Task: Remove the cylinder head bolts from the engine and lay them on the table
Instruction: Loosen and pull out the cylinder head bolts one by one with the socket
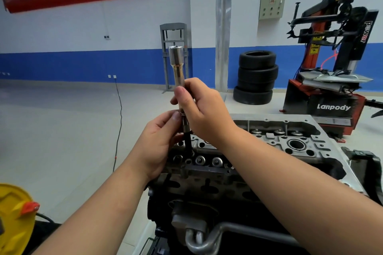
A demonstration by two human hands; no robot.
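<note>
A long chrome socket extension (177, 64) stands upright above the engine's cylinder head (275, 141). My right hand (203, 112) grips its lower shaft from the right. Just below, my left hand (159, 141) pinches the dark cylinder head bolt (188, 141) that hangs from the socket's lower end. The bolt's tip sits at a hole in the left end of the head. Round valve spring caps (209, 160) line the head's near edge. The joint between socket and bolt is partly hidden by my fingers.
The engine block (207, 192) fills the lower middle, with a metal pipe (207, 240) at its front. A yellow object (14, 217) sits at lower left. Stacked tyres (256, 76), a tyre changer machine (331, 80) and a black cable (119, 122) on the floor lie beyond.
</note>
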